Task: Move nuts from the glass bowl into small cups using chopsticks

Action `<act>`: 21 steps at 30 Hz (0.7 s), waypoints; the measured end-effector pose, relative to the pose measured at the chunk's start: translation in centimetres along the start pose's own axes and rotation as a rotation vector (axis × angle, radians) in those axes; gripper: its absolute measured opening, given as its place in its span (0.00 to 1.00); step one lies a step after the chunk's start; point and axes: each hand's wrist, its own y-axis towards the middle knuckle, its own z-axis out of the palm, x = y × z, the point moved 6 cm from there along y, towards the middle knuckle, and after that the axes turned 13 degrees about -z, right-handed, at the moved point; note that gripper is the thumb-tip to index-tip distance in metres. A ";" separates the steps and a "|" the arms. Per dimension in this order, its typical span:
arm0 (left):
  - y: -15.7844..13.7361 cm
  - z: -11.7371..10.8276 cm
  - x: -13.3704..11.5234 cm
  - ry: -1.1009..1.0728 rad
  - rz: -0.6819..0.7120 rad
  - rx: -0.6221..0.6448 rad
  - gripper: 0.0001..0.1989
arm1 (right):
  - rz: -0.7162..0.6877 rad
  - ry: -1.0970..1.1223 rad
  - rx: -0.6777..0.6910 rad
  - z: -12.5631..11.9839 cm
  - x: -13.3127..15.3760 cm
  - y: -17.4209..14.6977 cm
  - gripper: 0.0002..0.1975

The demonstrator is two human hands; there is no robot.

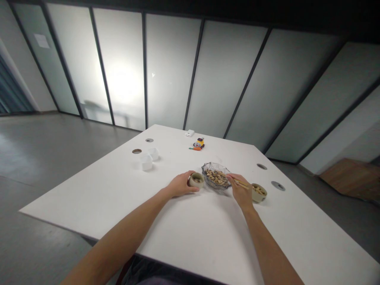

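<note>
Head view, left hand curled around cup, right hand angled inward, pinching chopsticks over clear bowl

Glare on panel, wide-angle edge stretch

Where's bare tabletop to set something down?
Free on the table: left, between the clear containers and left forearm; near middle, between both forearms; right front, beyond the right forearm.
Crowded: the row of left hand, left cup, seed-filled bowl, right hand, right cup.
</note>
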 end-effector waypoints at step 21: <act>0.2 0.0 0.2 0.030 0.006 -0.019 0.35 | 0.318 0.587 -0.208 -0.7 0.0 0.6 0.19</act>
